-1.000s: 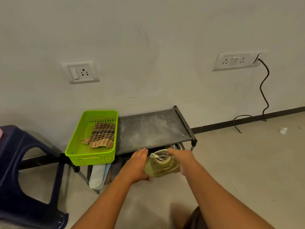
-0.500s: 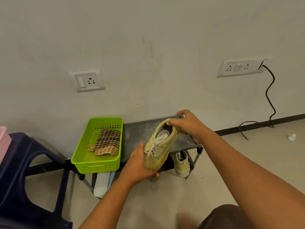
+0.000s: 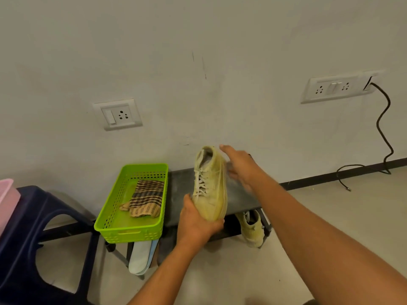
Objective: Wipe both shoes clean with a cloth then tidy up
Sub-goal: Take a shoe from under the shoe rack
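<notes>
Tipped upright since before, the shoe (image 3: 210,186) (right of the basket (image 3: 132,233)) sits toe-down in the grasping fingers of the left hand (image 3: 196,225), the right hand (image 3: 242,168) released beside it.

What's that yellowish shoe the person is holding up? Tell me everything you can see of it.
The pale yellow-green lace-up sneaker is held nearly upright in the air, toe down and ankle opening up, with its white laces towards the picture's left. Its fabric-like upper looks smudged and grubby. The left hand grips its toe end from below. The right hand, fingers straight, is at its upper side, but blur hides whether it touches. It hangs in front of the dark grey shelf rack.
</notes>
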